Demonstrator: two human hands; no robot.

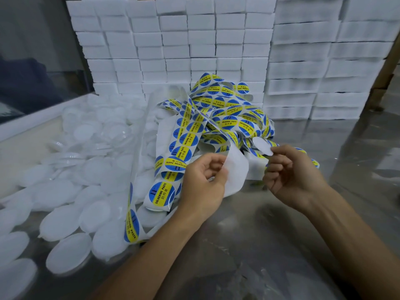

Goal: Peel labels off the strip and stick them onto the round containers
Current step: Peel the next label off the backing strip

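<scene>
My blue-and-yellow label strip (216, 118) lies tangled mid-table, one peeled label (263, 146) white side up, white round containers (71, 191) heaped left.

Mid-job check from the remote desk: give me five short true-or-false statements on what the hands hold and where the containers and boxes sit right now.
1. The right hand pinches a peeled round label. True.
2. The left hand is empty. False: it holds the white backing strip.
3. The round containers lie on the person's right. False: they are heaped on the left.
4. White boxes are stacked behind the tangled label strip. True.
5. The peeled label shows its printed face. False: its plain white side shows.
</scene>
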